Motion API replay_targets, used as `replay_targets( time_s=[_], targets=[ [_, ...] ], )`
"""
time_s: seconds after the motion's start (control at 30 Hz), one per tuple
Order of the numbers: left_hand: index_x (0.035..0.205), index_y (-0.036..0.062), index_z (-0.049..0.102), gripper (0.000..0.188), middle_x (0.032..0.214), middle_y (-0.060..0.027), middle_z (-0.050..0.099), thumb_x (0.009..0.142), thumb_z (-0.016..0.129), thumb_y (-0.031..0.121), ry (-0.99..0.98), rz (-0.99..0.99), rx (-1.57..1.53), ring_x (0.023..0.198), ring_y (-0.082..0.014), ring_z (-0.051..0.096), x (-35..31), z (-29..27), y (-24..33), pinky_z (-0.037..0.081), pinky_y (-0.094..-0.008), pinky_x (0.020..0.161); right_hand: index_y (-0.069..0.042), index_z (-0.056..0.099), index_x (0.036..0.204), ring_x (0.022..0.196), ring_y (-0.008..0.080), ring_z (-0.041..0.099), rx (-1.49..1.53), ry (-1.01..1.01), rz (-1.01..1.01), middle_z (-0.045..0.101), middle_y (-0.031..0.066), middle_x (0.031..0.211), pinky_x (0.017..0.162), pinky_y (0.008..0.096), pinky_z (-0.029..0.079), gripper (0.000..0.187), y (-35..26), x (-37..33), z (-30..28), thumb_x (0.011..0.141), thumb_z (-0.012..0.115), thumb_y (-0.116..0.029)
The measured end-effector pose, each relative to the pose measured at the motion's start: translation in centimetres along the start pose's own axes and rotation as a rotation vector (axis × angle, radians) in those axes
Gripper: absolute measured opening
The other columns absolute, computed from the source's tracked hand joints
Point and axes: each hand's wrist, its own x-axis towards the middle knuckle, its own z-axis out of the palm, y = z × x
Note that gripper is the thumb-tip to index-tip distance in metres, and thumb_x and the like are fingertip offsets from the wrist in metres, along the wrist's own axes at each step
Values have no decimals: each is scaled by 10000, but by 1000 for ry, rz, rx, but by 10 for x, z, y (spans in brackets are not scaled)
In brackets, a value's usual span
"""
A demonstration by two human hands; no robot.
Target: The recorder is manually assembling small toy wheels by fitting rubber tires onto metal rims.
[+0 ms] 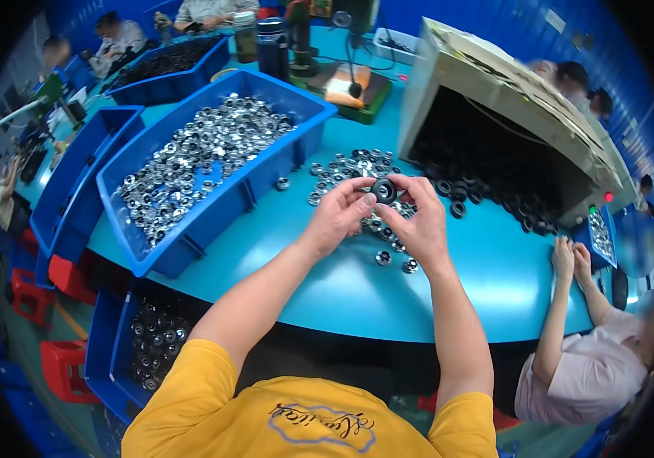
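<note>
Nearest the camera was the person's yellow shirt point(250, 416), a printed design across it. At far left, red stools point(66, 370) stood by a blue crate point(100, 347) of dark round parts. Further right, a large blue bin point(227, 202) on the turquoise table point(487, 301) held many silver parts point(216, 145). Then came the left hand point(336, 217), thumb and fingers closed on a black ring point(384, 191) — raised over loose silver pieces point(353, 164) — and the right hand point(423, 225), pinching that ring's other side. Beyond, black rings point(514, 202) spilled from a pale open-fronted box point(418, 95); at far right, a co-worker's hands point(571, 259) met near the table's edge.
</note>
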Motion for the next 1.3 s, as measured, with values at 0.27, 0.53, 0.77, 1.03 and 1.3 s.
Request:
replay_targets(
  time_s=[0.27,0.53,0.77,1.03,1.3],
  targets=[
    [1176,16,633,281,931,-48,670,997,658,230,-67,-83,-139,662,-59,535,4,-38,-12,392,-194,532,-46,681,1164,843,191,651,128,-39,69,667,93,1020,745,331,541,461,4,-4,35,729,817,-108],
    [1188,8,636,275,996,-87,689,1012,639,218,-83,-114,-265,794,-73,560,5,-36,-1,407,-181,531,-57,694,1003,804,228,655,-353,-434,300,652,87,943,713,360,538,315,6,-48,-67,751,833,-185],
    [1189,18,635,307,1034,-112,696,996,662,254,-108,-117,-208,818,-100,587,4,-35,-7,409,-178,548,-43,688,968,773,234,656,-380,-348,276,649,93,941,707,369,543,319,23,-83,-43,742,853,-196],
    [1184,24,640,291,1017,-112,700,1000,655,249,-94,-122,-191,808,-106,596,3,-36,-10,429,-189,555,-3,683,1068,766,146,647,183,-126,315,665,69,926,719,288,543,276,14,-22,-25,826,778,-95],
    [1183,15,636,267,1035,-81,695,1003,647,212,-101,-45,-176,835,-111,626,7,-41,-14,497,-232,607,30,621,1218,890,130,658,1165,-88,587,670,73,1048,799,299,591,274,9,6,29,963,628,-71]
  ],
)
